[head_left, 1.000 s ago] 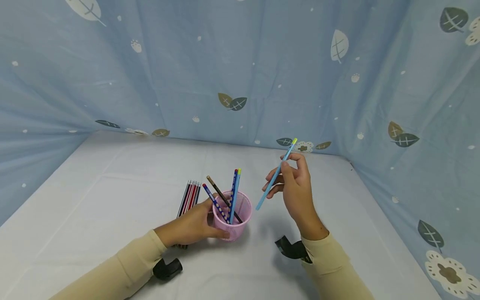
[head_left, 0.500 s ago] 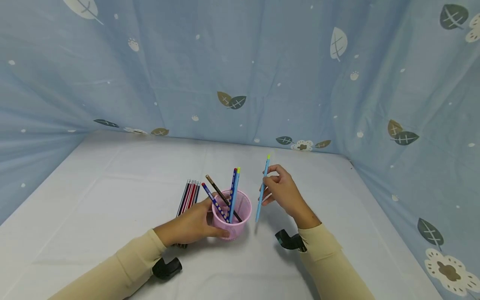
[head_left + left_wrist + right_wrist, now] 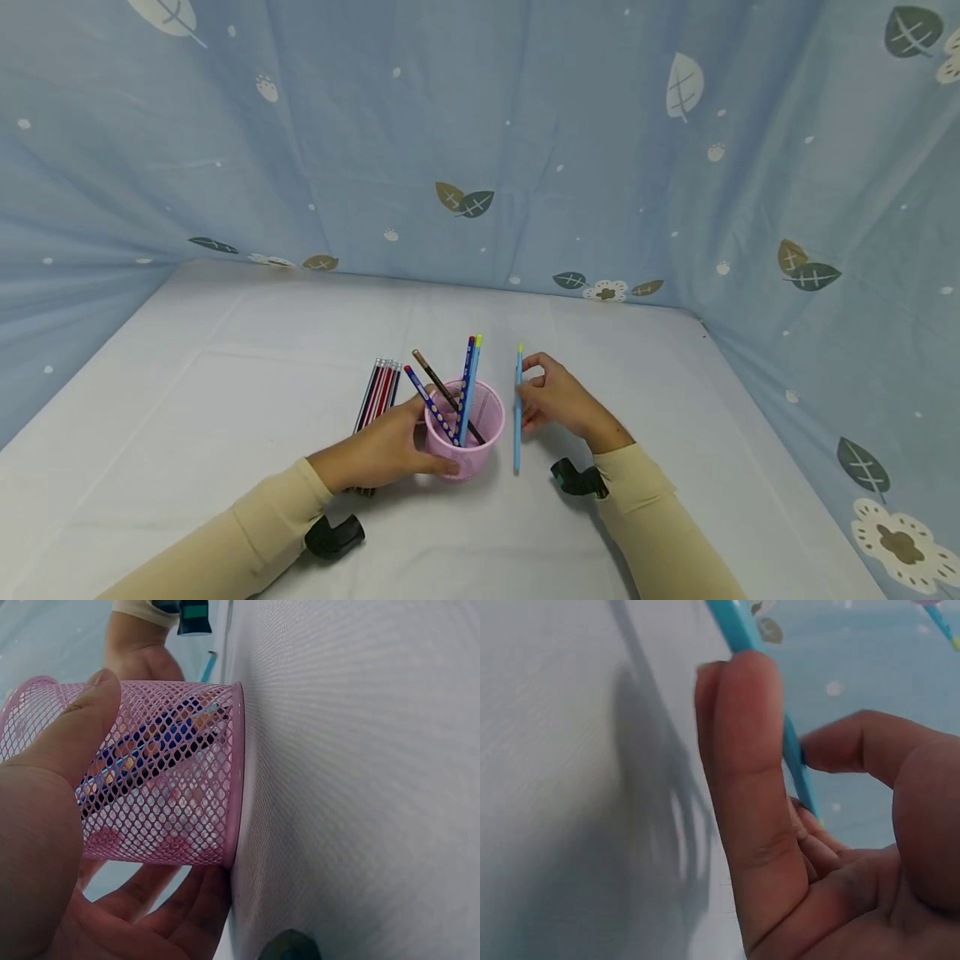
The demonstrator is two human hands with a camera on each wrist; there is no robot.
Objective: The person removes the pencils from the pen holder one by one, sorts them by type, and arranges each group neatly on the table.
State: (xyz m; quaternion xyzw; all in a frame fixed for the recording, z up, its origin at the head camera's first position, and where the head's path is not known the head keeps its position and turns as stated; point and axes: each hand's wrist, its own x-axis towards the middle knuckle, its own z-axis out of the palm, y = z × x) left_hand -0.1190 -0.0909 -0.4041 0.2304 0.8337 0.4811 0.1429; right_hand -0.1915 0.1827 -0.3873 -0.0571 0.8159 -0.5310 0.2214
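1. L hand (image 3: 386,446): fingers curled round pink mesh cup (image 3: 476,465), on surface (image 3: 225,433) w/ 4 pencils (image 3: 468,404) inside.
2. R hand (image 3: 558,400): fingers pinching lt-blue pencil (image 3: 517,417), just R of cup.
3. Striped pencils (image 3: 378,395) on surface, L of cup.

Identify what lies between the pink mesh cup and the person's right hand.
The head view shows a yellow-tipped light-blue pencil there, held by the right hand and apart from the pink mesh cup.
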